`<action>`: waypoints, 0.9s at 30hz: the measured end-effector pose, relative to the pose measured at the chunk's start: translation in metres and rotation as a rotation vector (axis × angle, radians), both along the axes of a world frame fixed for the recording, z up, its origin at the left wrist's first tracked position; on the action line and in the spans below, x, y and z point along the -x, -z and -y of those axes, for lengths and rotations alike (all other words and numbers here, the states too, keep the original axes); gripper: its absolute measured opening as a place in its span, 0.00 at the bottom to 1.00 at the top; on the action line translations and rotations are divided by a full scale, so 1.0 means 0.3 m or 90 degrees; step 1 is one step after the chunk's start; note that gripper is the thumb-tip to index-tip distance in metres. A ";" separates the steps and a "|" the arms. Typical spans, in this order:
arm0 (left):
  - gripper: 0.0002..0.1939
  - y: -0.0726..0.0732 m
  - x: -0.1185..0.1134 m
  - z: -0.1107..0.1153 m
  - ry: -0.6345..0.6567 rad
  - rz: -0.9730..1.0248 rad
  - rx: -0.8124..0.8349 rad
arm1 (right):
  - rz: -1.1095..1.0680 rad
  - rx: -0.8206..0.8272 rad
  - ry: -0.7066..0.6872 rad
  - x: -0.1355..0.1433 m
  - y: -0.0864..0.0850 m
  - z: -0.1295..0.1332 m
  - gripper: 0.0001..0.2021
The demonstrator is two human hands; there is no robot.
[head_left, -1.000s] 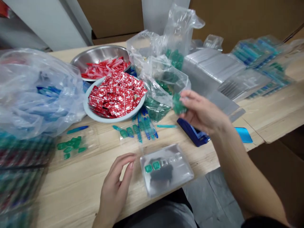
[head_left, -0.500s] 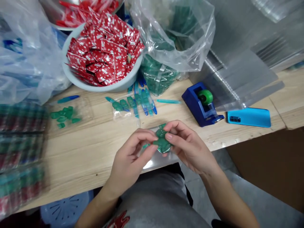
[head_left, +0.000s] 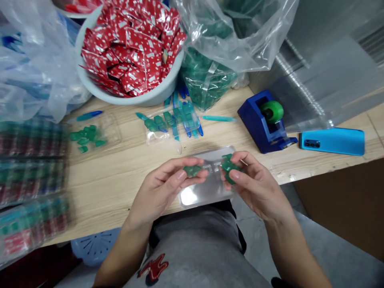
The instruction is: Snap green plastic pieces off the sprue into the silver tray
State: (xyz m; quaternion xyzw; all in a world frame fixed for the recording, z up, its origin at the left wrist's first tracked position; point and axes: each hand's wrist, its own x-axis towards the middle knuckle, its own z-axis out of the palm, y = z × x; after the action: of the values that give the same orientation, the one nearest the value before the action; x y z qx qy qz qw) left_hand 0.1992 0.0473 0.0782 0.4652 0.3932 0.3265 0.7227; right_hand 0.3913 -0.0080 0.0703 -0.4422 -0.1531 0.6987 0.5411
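Between its thumb and fingers, my left hand (head_left: 168, 186) holds a small green translucent piece (head_left: 192, 171). My right hand (head_left: 255, 184), a short distance to the right, grips several green pieces (head_left: 229, 167) in a cluster. Beneath both hands a clear plastic tray (head_left: 207, 190) lies at the table's front edge. Further back, another clear tray (head_left: 153, 138) bears green pieces in a row, with blue and teal pens (head_left: 187, 130) around and under them. More green pieces (head_left: 85, 137) lie loose on a clear tray at the left.
A bowl (head_left: 141, 99) heaped with red packets stands at the back, beside a plastic bag of green pieces (head_left: 207, 80). A blue tape dispenser (head_left: 255, 124) and blue phone (head_left: 336, 141) are at the right. Filled clear packs (head_left: 33, 172) line the left.
My hands have moved apart, each with green pieces; before, they met at one cluster. The clear tray beneath them shows more. The view has shifted slightly.
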 end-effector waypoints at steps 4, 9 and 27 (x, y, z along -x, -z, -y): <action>0.13 -0.010 0.014 -0.017 0.032 0.022 0.070 | 0.030 0.011 0.023 -0.023 0.006 0.023 0.13; 0.12 -0.014 0.033 -0.027 0.051 0.048 0.067 | 0.038 0.009 0.044 -0.039 0.018 0.047 0.13; 0.10 0.062 -0.044 -0.027 0.201 -0.468 -0.813 | 0.032 -0.014 0.097 -0.062 0.042 0.089 0.14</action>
State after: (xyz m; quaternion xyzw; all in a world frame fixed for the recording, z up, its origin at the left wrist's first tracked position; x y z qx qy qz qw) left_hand 0.2125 0.0553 0.0596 0.9238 0.2718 0.2072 0.1728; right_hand 0.4100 -0.0345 0.0578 -0.4640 -0.1398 0.6425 0.5936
